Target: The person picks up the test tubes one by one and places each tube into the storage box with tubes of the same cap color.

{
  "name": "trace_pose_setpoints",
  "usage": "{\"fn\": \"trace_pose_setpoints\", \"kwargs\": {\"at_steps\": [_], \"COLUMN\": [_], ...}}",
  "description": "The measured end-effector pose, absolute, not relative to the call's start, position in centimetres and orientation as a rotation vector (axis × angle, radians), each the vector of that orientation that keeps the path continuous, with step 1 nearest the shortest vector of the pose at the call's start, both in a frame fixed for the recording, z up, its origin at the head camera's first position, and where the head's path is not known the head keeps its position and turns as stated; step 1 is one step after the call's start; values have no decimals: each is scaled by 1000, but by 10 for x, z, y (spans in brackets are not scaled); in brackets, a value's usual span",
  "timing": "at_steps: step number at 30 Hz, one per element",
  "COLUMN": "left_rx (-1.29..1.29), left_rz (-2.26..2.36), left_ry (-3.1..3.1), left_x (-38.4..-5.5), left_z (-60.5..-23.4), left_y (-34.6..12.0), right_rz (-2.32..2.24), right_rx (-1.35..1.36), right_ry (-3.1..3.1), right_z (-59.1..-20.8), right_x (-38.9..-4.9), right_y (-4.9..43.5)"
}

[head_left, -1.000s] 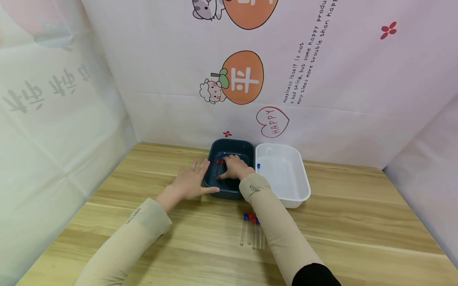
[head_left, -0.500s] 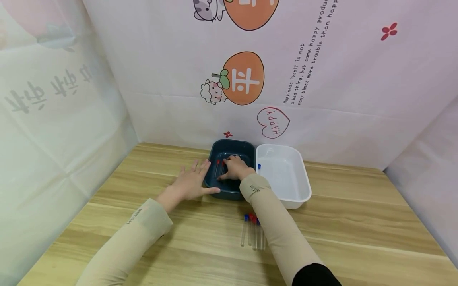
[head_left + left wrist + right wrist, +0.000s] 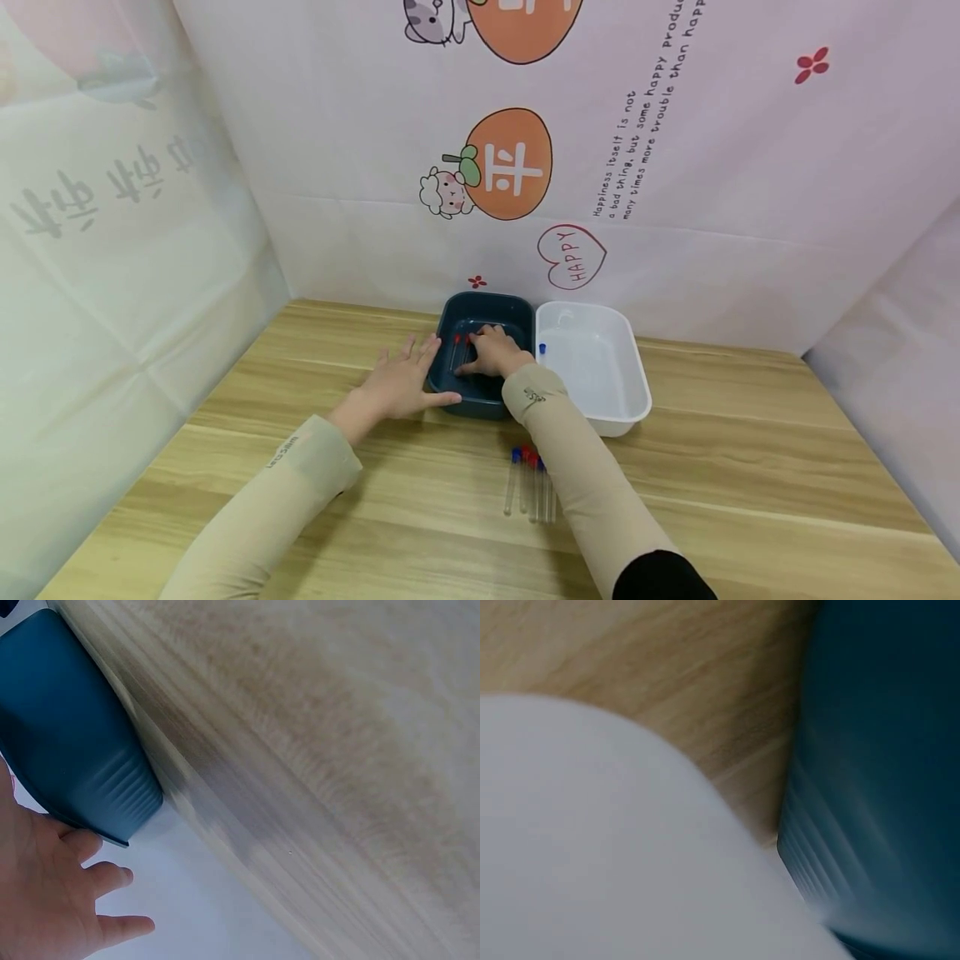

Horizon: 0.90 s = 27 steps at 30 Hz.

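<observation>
Inside the dark blue bin (image 3: 487, 304) my right hand (image 3: 497, 352) holds a red-capped test tube (image 3: 468, 340), index finger by its cap and thumb near its lower end. Another red-capped test tube (image 3: 456, 354) lies just left of it on the bin floor. My left hand (image 3: 397, 385) rests with spread fingers at the bin's left rim, thumb along the front corner. The left wrist view shows that hand's fingers (image 3: 109, 877) reaching past the bin's wall (image 3: 82, 727). In the right wrist view the hand itself is hidden.
A white bin (image 3: 600, 362) stands against the dark one on the right, with a blue cap (image 3: 542, 348) showing at its left side. In front, several clear test tubes (image 3: 510, 487) with red or blue caps lie on the wooden table (image 3: 420, 517), partly beside my right sleeve (image 3: 592, 475).
</observation>
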<state>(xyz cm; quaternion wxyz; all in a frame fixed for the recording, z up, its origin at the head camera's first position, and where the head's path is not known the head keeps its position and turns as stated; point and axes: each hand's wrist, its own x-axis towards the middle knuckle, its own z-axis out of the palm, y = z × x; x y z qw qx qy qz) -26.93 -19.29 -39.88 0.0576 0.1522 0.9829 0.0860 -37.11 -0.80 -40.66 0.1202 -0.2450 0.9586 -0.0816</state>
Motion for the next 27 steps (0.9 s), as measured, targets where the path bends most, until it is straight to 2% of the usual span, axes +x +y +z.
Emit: {"fn": "trace_pose_setpoints", "kwargs": {"at_steps": [27], "left_rx": [463], "left_rz": [255], "left_ry": [2984], "left_x": [-271], "left_z": [-399], "left_y": [-191], "right_rz": [-359], "right_rx": [-718], "right_ry": [2800], "right_z": [-383], "right_x": [-354], "right_y": [9]}}
